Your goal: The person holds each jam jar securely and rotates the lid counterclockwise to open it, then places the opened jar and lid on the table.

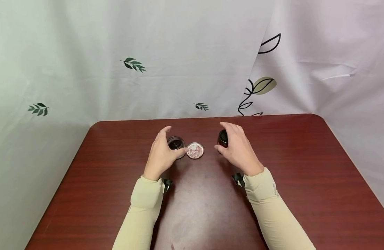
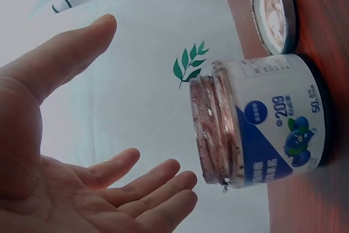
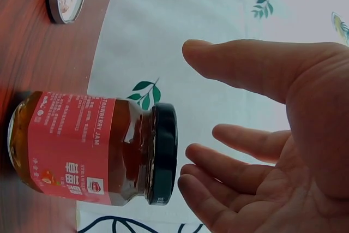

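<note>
An open jam jar [image 2: 278, 124] with a white and blue label showing blueberries stands upright, its glass rim smeared with jam. My left hand [image 1: 162, 152] is spread around the near side of it from above, thumb and fingers apart. In the left wrist view, a gap shows between the fingers and the rim. Beside this jar lies its round lid [image 1: 195, 150], smeared inner face up. To the right, a strawberry jam jar [image 3: 82, 145] with a red label has its black lid [image 3: 164, 154] on. My right hand [image 1: 242, 149] is held over it, fingers relaxed and apart from the lid.
Both jars stand toward the back of a dark red wooden table [image 1: 204, 201]. A white curtain [image 1: 185, 52] with leaf prints hangs behind and at the sides. Black wrist straps show under both pale sleeves [image 1: 146, 198].
</note>
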`<state>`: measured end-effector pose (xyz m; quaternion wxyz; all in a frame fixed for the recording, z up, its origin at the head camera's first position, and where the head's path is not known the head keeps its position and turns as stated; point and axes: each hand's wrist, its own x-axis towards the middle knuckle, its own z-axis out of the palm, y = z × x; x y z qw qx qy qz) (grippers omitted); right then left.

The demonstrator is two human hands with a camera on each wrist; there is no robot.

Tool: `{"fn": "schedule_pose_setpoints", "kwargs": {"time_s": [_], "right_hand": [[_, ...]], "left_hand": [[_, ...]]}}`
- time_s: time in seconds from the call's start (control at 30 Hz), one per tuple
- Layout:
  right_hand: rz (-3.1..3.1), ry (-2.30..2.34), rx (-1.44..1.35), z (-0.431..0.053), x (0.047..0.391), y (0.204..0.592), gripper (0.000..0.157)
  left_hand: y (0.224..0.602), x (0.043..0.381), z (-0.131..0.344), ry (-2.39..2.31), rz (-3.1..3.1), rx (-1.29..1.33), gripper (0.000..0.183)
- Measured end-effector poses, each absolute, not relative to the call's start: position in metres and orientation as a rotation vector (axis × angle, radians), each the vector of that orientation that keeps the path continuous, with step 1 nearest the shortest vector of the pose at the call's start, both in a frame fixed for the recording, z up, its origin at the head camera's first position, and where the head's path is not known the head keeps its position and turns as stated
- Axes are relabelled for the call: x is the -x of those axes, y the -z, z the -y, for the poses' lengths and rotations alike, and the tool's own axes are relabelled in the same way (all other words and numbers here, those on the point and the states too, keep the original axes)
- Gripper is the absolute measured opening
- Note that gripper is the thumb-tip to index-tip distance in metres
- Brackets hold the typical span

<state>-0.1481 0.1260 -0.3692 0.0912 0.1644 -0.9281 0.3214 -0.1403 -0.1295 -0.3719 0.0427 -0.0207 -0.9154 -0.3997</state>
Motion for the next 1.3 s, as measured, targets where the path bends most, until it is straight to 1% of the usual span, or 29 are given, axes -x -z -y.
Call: {"fn": "schedule_pose_setpoints", "kwargs": {"time_s": [0.7, 1.3], "right_hand": [[2.841, -0.971, -0.405, -0.135, 0.151, 0.371, 0.072], [2.888, -0.974, -0.376, -0.140, 0.152, 0.372, 0.073]], "left_hand": [[0.369, 0.140, 0.116, 1.260, 2.789, 0.128, 0.091], [0.370, 0.140, 0.095, 1.322, 2.782, 0.198, 0.081]]}}
